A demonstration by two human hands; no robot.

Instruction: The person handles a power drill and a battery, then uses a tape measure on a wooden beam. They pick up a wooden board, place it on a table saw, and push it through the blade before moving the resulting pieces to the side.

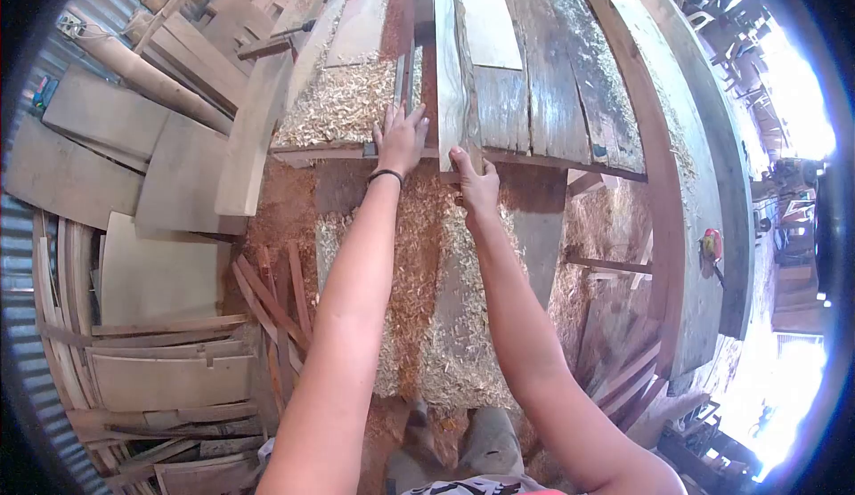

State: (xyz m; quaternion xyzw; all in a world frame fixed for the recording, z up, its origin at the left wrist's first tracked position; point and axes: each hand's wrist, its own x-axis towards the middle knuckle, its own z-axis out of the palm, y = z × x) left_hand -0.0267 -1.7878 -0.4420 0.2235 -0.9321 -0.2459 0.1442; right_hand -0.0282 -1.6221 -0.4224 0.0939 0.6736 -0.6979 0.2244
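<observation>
My left hand (403, 142), with a dark band at the wrist, lies with fingers spread at the front edge of the workbench (557, 117). Its fingertips touch the near end of a narrow dark strip (403, 81) and reddish wood (429, 72) running away from me. Just to the right, my right hand (478, 179) grips the near end of a long pale wooden plank (451, 94). The thumb rests on top of the plank; the other fingers are mostly hidden. The plank's near end sticks out slightly past the bench edge.
Wood shavings (343, 108) cover part of the bench and the floor. A flat pale board (490, 23) lies on the bench. Cut boards (160, 379) are stacked at left. Long thick beams (677, 183) run along the right, one bearing a red tape measure (712, 245).
</observation>
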